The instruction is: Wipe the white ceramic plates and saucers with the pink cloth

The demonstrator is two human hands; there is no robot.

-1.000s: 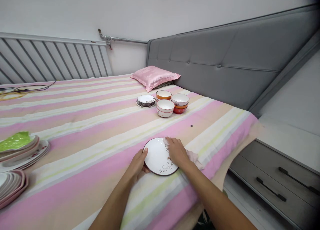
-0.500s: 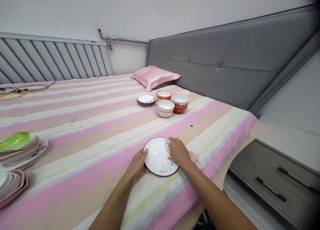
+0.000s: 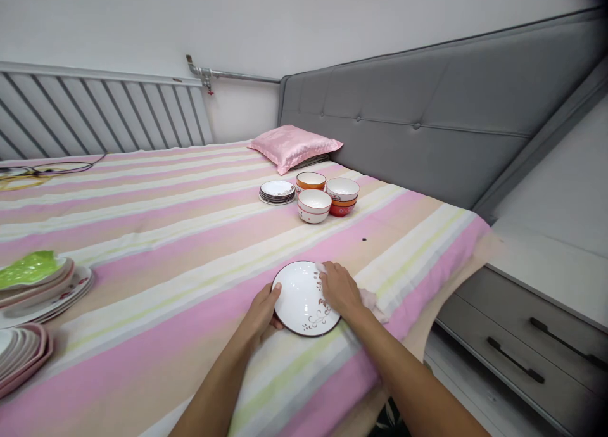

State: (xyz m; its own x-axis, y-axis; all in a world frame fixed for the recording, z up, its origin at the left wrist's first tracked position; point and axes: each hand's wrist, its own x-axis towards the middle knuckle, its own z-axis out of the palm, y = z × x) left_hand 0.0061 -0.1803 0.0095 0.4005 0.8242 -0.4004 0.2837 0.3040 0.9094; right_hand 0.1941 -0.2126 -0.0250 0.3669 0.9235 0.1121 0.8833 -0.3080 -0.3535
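A white plate (image 3: pixel 300 297) with a dark rim and a brown floral pattern is held tilted above the striped bedspread. My left hand (image 3: pixel 264 310) grips its left edge, thumb on top and fingers underneath. On the plate's right side, my right hand (image 3: pixel 339 288) is closed around a pale cloth (image 3: pixel 368 299). A corner of the cloth pokes out by the fingertips at the upper right rim, and the rest hangs out behind the hand. The right palm hides part of the plate's right edge.
Beyond the plate stand a stack of small plates (image 3: pixel 277 192) and several stacked bowls (image 3: pixel 314 206). Piled dishes (image 3: pixel 83 285) and a green leaf-shaped dish (image 3: pixel 31 269) lie at left. A pink pillow (image 3: pixel 294 147) rests by the grey headboard (image 3: pixel 403 107); a drawer cabinet (image 3: pixel 522 323) stands right.
Almost nothing differs. My right hand has shifted very slightly at the plate's right rim with the cloth; my left hand keeps its hold.
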